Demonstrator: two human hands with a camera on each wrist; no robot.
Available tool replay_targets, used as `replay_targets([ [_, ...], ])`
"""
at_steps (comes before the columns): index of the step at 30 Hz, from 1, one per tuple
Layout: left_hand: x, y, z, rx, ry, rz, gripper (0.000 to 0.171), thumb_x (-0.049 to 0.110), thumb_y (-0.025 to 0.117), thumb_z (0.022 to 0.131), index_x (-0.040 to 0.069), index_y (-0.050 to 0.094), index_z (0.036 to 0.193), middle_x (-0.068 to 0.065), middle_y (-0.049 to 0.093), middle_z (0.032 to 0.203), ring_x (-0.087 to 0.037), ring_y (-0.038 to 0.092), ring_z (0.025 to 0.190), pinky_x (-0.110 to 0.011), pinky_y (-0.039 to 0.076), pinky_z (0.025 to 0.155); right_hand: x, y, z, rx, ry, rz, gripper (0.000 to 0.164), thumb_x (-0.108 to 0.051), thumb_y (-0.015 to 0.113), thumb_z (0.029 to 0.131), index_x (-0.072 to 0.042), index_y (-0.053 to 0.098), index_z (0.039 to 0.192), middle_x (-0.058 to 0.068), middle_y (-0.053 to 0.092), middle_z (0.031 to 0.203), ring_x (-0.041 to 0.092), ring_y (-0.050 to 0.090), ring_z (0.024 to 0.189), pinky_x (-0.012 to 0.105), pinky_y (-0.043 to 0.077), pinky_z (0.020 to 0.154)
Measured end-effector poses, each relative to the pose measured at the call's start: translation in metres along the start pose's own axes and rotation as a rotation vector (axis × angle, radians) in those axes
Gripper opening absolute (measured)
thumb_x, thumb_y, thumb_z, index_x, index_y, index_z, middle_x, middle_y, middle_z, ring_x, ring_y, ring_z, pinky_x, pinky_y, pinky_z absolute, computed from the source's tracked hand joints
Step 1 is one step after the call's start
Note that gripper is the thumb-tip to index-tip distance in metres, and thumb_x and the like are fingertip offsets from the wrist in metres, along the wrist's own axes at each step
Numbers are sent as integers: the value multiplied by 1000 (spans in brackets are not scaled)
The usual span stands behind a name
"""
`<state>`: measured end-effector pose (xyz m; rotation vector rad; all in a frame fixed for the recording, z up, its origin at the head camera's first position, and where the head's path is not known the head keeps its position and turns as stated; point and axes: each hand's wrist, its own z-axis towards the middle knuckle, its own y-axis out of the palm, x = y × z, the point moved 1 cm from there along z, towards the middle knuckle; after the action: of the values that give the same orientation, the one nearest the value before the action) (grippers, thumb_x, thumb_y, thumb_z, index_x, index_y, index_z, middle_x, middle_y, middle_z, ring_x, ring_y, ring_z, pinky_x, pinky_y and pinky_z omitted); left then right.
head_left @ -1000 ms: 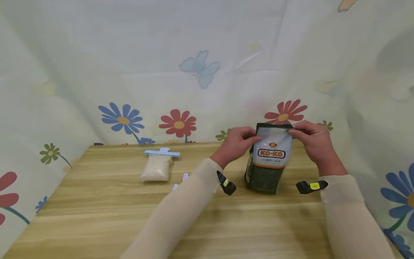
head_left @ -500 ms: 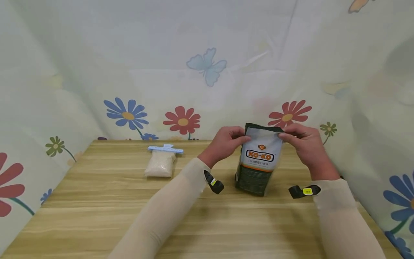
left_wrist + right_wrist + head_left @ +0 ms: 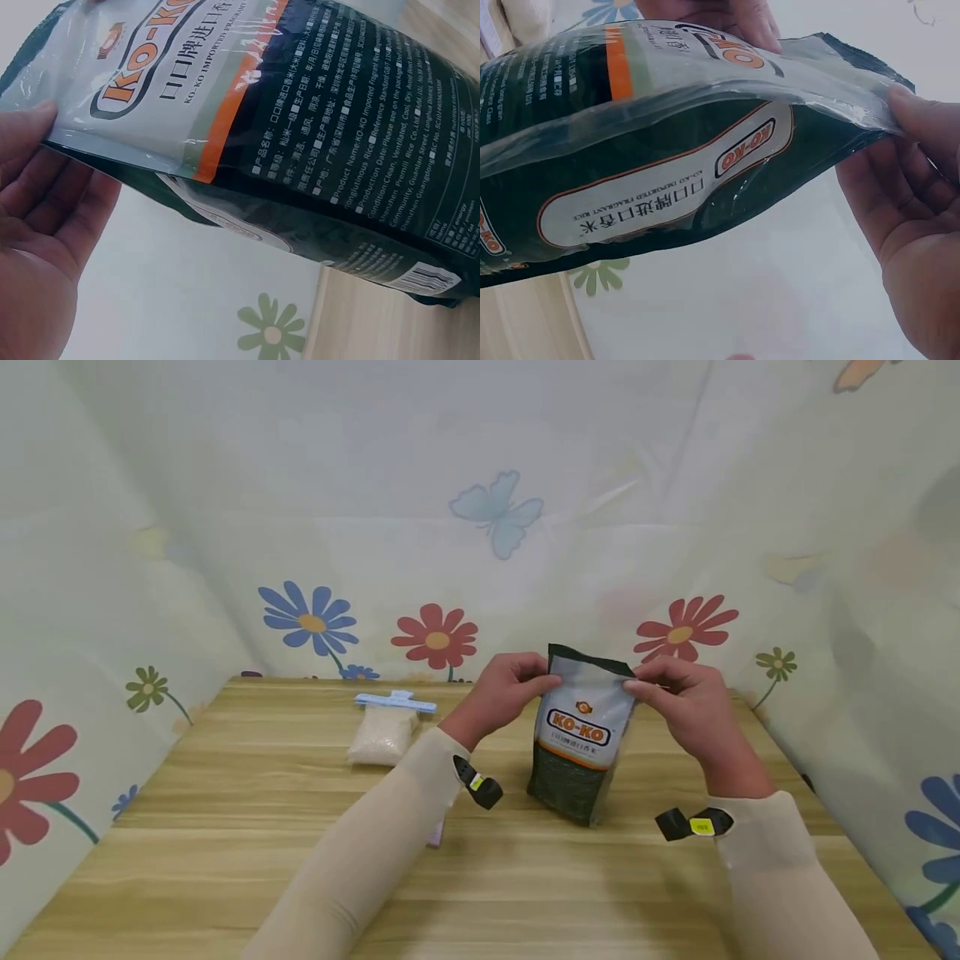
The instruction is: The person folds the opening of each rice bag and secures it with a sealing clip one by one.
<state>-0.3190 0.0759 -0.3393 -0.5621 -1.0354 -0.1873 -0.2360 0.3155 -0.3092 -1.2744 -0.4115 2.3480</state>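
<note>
A dark green and white KO-KO rice bag point(image 3: 577, 735) stands on the table, tilted a little, its top edge between my two hands. My left hand point(image 3: 507, 693) pinches the upper left side, thumb on the white front and fingers behind. At the upper right corner my right hand point(image 3: 686, 702) pinches the bag the same way. In the left wrist view the printed rice bag point(image 3: 300, 127) shows its front and one side with a barcode. The right wrist view shows the other green side of the rice bag point(image 3: 667, 165), narrowing toward the right thumb and fingers.
Left of my hands lies a small clear bag of white grains point(image 3: 382, 735), closed along its top by a light blue clip point(image 3: 396, 702). A small lilac item point(image 3: 436, 833) peeks out beside my left sleeve. Flowered cloth point(image 3: 360, 527) hangs behind the wooden table point(image 3: 225, 827).
The rice bag has shifted left and slightly nearer in the head view, both hands still pinching its top. Its top edge now slopes down to the right. The background has drifted right.
</note>
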Motion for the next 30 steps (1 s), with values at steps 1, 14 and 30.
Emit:
replay_targets([
  [1, 0, -2, -2, 4, -1, 1, 14, 23, 65, 93, 10, 70, 96, -4, 68, 86, -25, 60, 82, -36, 51, 77, -1, 2, 0, -2, -4, 0, 14, -12, 70, 89, 1, 70, 95, -18, 62, 85, 5, 59, 71, 14, 49, 66],
  [14, 5, -26, -31, 73, -16, 32, 14, 22, 66, 93, 9, 68, 89, -4, 63, 80, -27, 55, 76, -29, 46, 68, -8, 25, 14, -63, -46, 97, 13, -8, 68, 89, 2, 71, 97, -17, 64, 86, 6, 60, 76, 16, 50, 69],
  [30, -5, -38, -45, 155, -53, -113, 14, 17, 64, 93, 3, 64, 93, -3, 63, 81, -19, 57, 77, -28, 49, 74, 4, 66, 22, -36, 51, 348, 13, -19, 68, 91, -10, 71, 99, -7, 65, 90, 11, 60, 82, 20, 52, 76],
])
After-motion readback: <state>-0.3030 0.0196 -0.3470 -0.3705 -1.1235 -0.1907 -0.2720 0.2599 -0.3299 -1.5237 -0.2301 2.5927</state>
